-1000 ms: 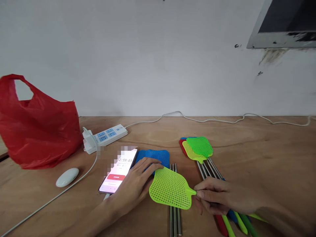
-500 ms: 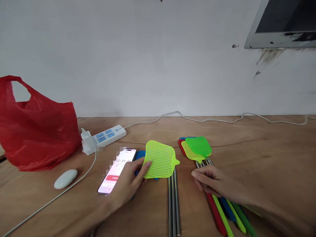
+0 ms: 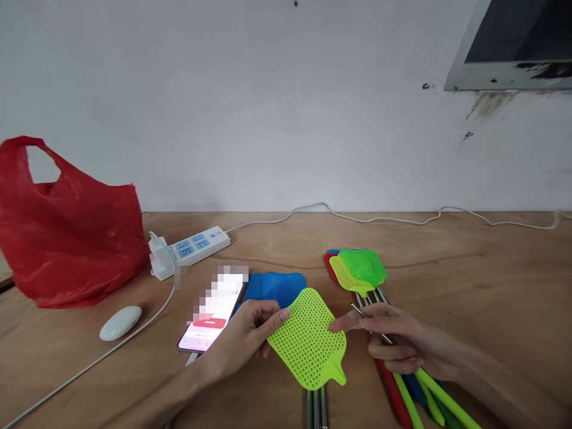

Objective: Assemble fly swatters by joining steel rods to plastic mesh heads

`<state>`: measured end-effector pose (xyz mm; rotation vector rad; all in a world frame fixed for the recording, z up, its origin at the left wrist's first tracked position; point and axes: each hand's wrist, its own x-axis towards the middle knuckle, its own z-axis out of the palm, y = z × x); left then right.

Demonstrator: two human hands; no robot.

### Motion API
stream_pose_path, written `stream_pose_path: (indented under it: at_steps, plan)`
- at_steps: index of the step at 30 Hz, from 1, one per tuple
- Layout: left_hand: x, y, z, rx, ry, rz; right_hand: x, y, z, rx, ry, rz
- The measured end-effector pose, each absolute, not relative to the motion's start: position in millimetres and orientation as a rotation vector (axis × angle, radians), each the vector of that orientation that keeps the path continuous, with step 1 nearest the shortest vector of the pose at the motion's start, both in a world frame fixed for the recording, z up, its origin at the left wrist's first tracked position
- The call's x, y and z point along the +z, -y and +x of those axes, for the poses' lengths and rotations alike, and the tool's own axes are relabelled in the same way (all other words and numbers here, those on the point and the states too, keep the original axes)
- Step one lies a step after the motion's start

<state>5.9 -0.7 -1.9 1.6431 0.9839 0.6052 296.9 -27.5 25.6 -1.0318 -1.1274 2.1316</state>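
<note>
A yellow-green perforated fly swatter head (image 3: 310, 342) is pinched at its upper left edge by my left hand (image 3: 248, 330). It is tilted, with its socket neck pointing down and right. My right hand (image 3: 402, 333) grips a thin metal rod (image 3: 358, 310) with a yellow-green handle (image 3: 449, 396) at its lower end. The right index fingertip touches the swatter head's right edge; the rod's tip is apart from the socket. Blue swatter heads (image 3: 277, 287) lie behind the left hand. Several loose metal rods (image 3: 316, 410) run below the yellow-green head, which partly hides them.
Fly swatters with green, yellow, red and blue heads (image 3: 364, 265) lie stacked at right. A phone (image 3: 214, 322) with a lit screen, a white power strip (image 3: 192, 250), a white mouse-like object (image 3: 120, 323) and a red plastic bag (image 3: 75, 232) occupy the left. A cable (image 3: 379, 220) runs along the wall.
My left hand has turned the swatter head so its neck points down and right, uncovering the blue heads. My right hand has lifted a rod with a yellow-green handle and moved beside the head.
</note>
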Motion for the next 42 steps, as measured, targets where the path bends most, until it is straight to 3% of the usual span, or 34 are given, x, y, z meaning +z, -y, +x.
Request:
stream_pose_path:
  at_steps: [6, 14, 19, 32, 42]
  plan:
    - [5.5, 3.7, 7.6, 0.933, -1.012, 1.533, 24.2, 26.6, 294.7, 1.953, 0.994, -0.979]
    - [5.2, 0.2, 10.0, 0.857, -1.025, 1.542, 24.8, 29.5, 291.0, 2.072, 0.993, -0.923]
    - [2.3, -13.5, -0.7, 0.979, -1.19, 1.619, 20.5, 23.1, 290.5, 2.029, 0.859, -0.901]
    - [0.4, -22.5, -14.4, 0.855, -1.692, 2.244, 4.7, 14.5, 292.3, 1.835, 0.82, -0.858]
    - [6.0, -4.3, -4.4, 0.745, -1.216, 2.456, 1.2, 15.2, 288.9, 1.642, 0.879, -0.945]
